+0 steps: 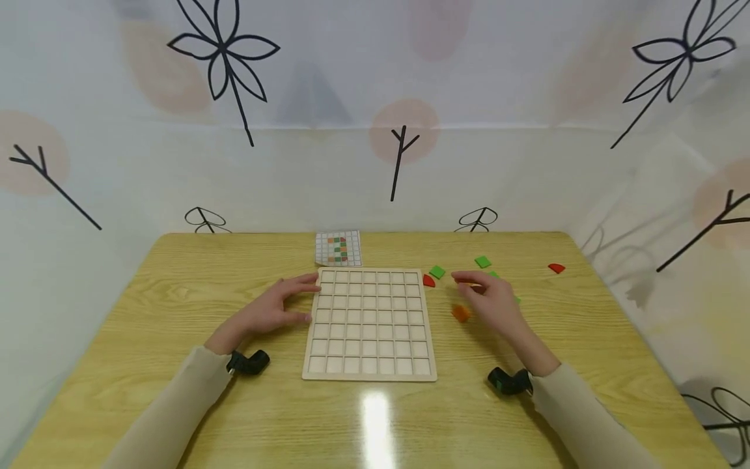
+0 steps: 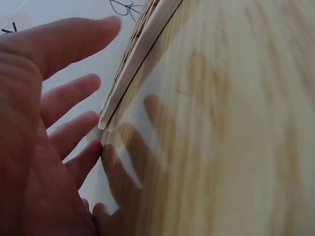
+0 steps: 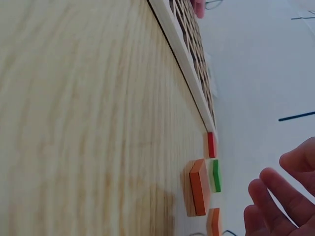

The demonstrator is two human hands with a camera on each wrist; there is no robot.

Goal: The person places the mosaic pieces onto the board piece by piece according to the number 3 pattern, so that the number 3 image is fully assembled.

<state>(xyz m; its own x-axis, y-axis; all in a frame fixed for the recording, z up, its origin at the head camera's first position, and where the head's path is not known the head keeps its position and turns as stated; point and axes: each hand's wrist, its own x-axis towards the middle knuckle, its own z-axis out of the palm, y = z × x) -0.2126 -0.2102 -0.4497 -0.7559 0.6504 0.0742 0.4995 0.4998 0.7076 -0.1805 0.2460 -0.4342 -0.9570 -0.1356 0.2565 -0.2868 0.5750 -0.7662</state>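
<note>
A square wooden grid board [image 1: 370, 324] lies on the table, its several cells bare. At its left edge rests my left hand [image 1: 275, 306], fingers spread and fairly straight, with fingertips right at the rim and nothing held. My right hand [image 1: 492, 303] hovers over the small tiles right of the board, fingers slightly bent; in the right wrist view its thumb and fingertips [image 3: 268, 174] stand apart with nothing between them. Below and left of it are orange tiles [image 1: 461, 313]. A red quarter-round tile [image 1: 429, 280] and a green square tile [image 1: 437, 272] sit beside the board.
Behind the board lies a printed grid card [image 1: 338, 248] with a coloured pattern. Another green tile [image 1: 482, 262] lies beyond my right hand, which partly covers more green ones. A second red tile [image 1: 556, 268] is farther right. A patterned cloth [image 1: 328, 176] hangs behind the table.
</note>
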